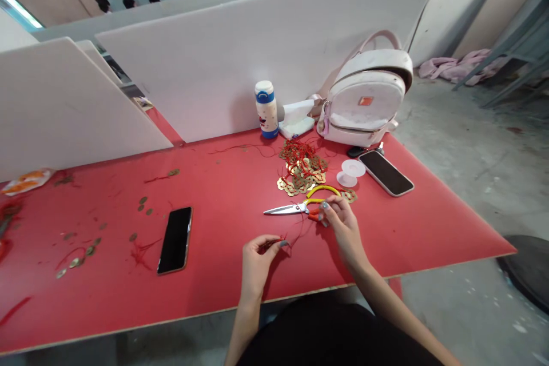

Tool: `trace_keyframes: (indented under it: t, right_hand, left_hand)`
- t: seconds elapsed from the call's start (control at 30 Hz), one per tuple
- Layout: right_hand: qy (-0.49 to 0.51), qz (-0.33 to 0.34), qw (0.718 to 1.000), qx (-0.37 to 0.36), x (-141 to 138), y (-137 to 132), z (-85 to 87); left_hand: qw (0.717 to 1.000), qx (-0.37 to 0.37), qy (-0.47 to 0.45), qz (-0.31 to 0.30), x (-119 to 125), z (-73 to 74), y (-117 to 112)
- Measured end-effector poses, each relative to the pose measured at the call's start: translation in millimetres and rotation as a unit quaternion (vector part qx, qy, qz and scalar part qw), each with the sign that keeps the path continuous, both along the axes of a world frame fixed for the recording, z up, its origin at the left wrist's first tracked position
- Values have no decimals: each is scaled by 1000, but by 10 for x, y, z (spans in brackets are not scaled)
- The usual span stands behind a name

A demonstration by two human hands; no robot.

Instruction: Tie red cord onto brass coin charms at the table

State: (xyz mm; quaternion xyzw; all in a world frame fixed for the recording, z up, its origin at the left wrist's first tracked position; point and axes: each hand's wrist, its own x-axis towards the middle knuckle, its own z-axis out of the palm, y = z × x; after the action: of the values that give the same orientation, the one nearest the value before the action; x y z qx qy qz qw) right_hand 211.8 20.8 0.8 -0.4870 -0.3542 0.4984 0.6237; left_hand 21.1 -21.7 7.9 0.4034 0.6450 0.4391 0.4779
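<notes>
My left hand (258, 254) pinches a bit of red string (286, 242) just above the red table (223, 280). My right hand (341, 222) rests on the table with fingers curled round a small orange object (314, 215), right beside the yellow handles of the scissors (300, 206). The scissors lie closed, blades pointing left. Behind them sits a pile of brass coins tied with red cord (302, 170).
A black phone (175, 239) lies left of my hands, another phone (386, 172) and an empty white spool (350, 171) at the right. A bottle (266, 109), tissue pack (297, 118) and white backpack (366, 104) stand by the white partition. Loose coins (88, 249) scatter at the left.
</notes>
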Motion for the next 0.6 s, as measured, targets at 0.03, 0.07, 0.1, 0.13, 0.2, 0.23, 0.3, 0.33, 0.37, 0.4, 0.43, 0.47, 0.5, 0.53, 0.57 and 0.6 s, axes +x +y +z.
trace_keyframes:
  t: [0.03,0.07,0.1,0.13,0.2,0.23,0.3,0.33,0.37,0.4,0.43,0.47,0.5,0.53,0.57,0.6]
  right_hand:
    - [-7,-20,1000,12,-33,-37,-3]
    - [-31,-25,999,26,-67,-75,-9]
    - [-69,-7,997,40,-101,-115,-18]
    - [-118,34,991,53,-135,-153,-30]
    - [-213,143,964,70,-200,-222,-62]
    - [-245,190,948,74,-232,-252,-80]
    - [-267,242,930,77,-294,-301,-114]
    - [-265,256,926,77,-324,-321,-127]
    - [-262,270,923,77,-350,-338,-138]
    - [-262,284,919,78,-373,-354,-144]
    - [-265,297,914,79,-392,-368,-147]
    - [-268,306,910,80,-406,-380,-148]
    - [-270,312,908,77,-415,-390,-147]
    - [-267,313,909,70,-420,-398,-144]
    - [-262,310,912,62,-421,-402,-140]
    - [-255,306,916,55,-420,-403,-135]
  left_hand:
    - [1000,1,-1,3,0,0,6]
    - [1000,1,-3,6,0,2,12]
    - [1000,1,-4,8,0,6,19]
    - [1000,1,-7,9,0,13,25]
    - [1000,3,-12,10,2,37,37]
    - [1000,4,-15,12,4,52,43]
    - [1000,5,-20,19,9,86,54]
    - [999,5,-24,24,12,102,58]
    - [999,4,-29,30,15,116,62]
    - [999,3,-36,36,18,128,66]
    - [998,3,-45,41,22,139,69]
    - [997,3,-54,46,26,149,71]
    - [997,1,-63,50,31,159,73]
    - [996,-2,-71,53,37,170,75]
    - [996,-6,-77,52,43,180,76]
    - [995,-10,-82,51,48,190,77]
